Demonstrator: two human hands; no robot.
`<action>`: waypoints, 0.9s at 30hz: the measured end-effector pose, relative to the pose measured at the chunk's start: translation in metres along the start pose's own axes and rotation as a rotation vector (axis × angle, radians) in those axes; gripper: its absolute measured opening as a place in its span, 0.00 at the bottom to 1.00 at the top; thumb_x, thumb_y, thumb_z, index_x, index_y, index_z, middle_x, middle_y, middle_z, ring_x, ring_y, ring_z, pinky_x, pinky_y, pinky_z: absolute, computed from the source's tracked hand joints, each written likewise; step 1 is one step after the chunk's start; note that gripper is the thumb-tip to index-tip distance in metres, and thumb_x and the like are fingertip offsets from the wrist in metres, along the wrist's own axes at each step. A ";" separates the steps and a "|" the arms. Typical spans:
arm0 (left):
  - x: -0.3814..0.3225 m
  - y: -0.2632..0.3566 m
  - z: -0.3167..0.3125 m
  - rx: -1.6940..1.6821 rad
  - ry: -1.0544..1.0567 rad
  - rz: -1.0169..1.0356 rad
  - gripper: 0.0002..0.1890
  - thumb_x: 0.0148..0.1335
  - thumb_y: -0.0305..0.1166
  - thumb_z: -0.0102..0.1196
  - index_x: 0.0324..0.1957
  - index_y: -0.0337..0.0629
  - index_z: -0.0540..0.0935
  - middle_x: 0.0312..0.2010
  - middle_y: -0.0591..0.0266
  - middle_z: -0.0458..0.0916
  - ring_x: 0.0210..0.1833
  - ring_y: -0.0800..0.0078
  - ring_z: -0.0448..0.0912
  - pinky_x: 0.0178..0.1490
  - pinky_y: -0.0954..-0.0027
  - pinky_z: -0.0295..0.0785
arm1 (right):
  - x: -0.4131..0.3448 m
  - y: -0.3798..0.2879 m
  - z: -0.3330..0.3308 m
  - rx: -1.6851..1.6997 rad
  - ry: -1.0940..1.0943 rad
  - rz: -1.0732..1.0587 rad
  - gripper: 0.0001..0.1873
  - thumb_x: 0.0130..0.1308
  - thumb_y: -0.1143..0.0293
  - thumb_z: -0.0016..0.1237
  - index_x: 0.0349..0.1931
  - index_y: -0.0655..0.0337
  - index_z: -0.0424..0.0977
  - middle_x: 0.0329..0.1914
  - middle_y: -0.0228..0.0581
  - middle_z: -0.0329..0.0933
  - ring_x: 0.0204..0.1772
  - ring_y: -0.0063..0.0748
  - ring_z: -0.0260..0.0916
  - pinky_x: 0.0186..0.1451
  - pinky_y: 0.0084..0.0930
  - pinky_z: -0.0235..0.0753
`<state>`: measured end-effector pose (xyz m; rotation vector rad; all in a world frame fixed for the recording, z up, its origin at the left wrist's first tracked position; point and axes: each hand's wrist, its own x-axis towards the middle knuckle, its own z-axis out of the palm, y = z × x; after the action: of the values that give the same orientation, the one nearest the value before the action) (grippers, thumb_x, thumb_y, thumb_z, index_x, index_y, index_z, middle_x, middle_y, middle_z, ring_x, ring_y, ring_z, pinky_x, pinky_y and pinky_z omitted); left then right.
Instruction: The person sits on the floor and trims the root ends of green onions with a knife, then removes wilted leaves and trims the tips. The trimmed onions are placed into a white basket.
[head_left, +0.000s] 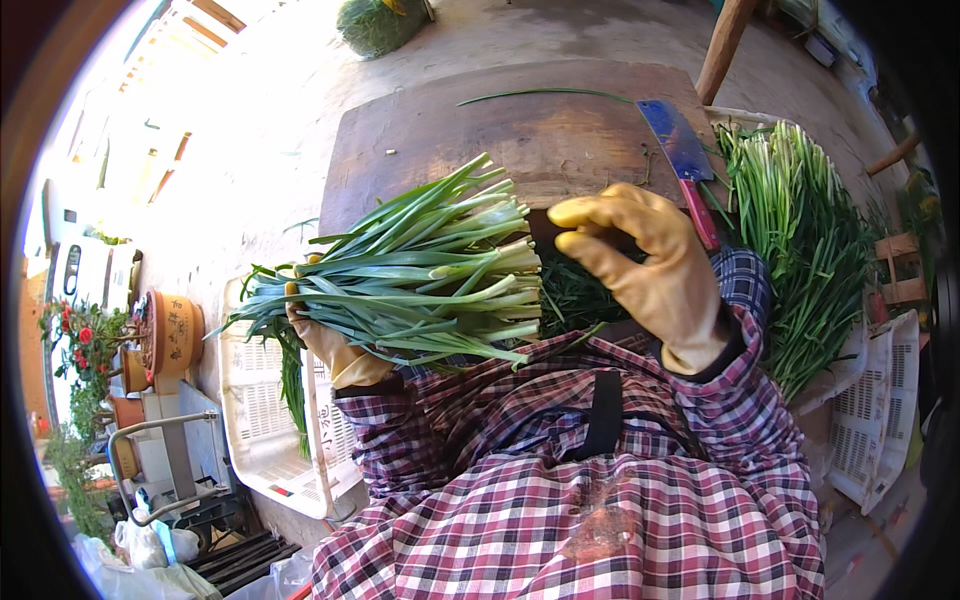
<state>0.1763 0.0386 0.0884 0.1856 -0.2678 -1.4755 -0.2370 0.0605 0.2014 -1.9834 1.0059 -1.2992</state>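
A thick bunch of long leafy greens (420, 270), possibly garlic shoots or leeks, lies in my left hand (337, 349). The gloved fingers wrap its leafy end, and the pale cut stems point right. To the right of those stems is my right hand (649, 259), in a tan glove, with thumb and fingers curved apart and holding nothing. A cleaver (675, 142) with a blue-coated blade and red handle rests on the wooden board (465, 142) beyond my right hand. Dark leaf scraps (577, 296) lie below the board, between my hands.
More bundled greens (795, 240) fill a white crate on the right. Another white plastic crate (262, 450), with some greens inside, stands at left. Potted plants (172, 334) and a platform scale (187, 442) are further left. A wooden post (724, 49) rises behind the board.
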 end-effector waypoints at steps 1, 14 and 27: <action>0.000 -0.001 0.002 -0.036 -0.051 -0.057 0.22 0.66 0.41 0.56 0.57 0.39 0.80 0.56 0.50 0.81 0.59 0.60 0.79 0.66 0.52 0.72 | 0.004 -0.008 0.004 0.049 -0.038 0.088 0.15 0.63 0.69 0.62 0.50 0.59 0.81 0.34 0.29 0.75 0.37 0.22 0.72 0.42 0.22 0.73; -0.012 -0.045 0.051 0.173 0.029 0.103 0.18 0.70 0.44 0.51 0.54 0.48 0.83 0.50 0.54 0.84 0.53 0.59 0.80 0.62 0.48 0.74 | 0.009 -0.001 -0.004 0.046 0.033 0.318 0.07 0.71 0.73 0.52 0.38 0.68 0.79 0.29 0.33 0.79 0.33 0.20 0.73 0.39 0.20 0.75; -0.011 -0.047 0.055 0.118 -0.041 0.078 0.20 0.69 0.42 0.54 0.57 0.41 0.81 0.55 0.52 0.82 0.58 0.58 0.80 0.65 0.47 0.72 | -0.033 0.014 0.045 0.363 0.023 0.392 0.11 0.63 0.71 0.62 0.44 0.64 0.83 0.41 0.32 0.74 0.51 0.27 0.70 0.58 0.24 0.73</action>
<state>0.1146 0.0479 0.1273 0.2377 -0.3915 -1.3886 -0.2079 0.0823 0.1567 -1.4199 1.0223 -1.1858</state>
